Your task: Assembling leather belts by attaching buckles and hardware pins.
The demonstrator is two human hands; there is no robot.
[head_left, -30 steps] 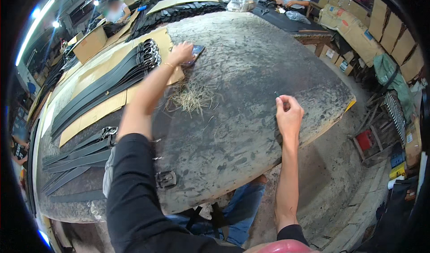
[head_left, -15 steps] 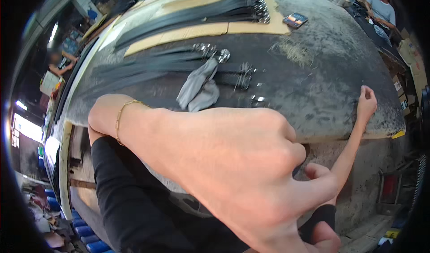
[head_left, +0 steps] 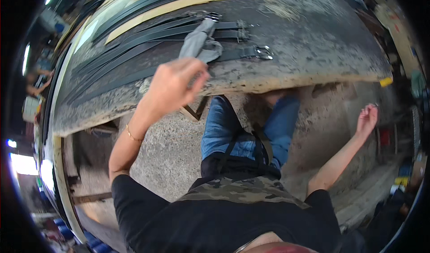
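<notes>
The near edge of the surface [head_left: 322, 38] is overlapped by the curled left hand [head_left: 178, 82], near crumpled grey cloth [head_left: 201, 44]; past it, the curled right hand [head_left: 367, 119] is held apart, contents unclear.

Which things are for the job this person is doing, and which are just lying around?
Probably for the job:
- grey cloth, nearest the left hand; touching or not, I can't tell
- black straps with metal buckles

Probably just lying about:
- pale tangled strands on the table
- yellow thing at far right, too blurred to name
</notes>
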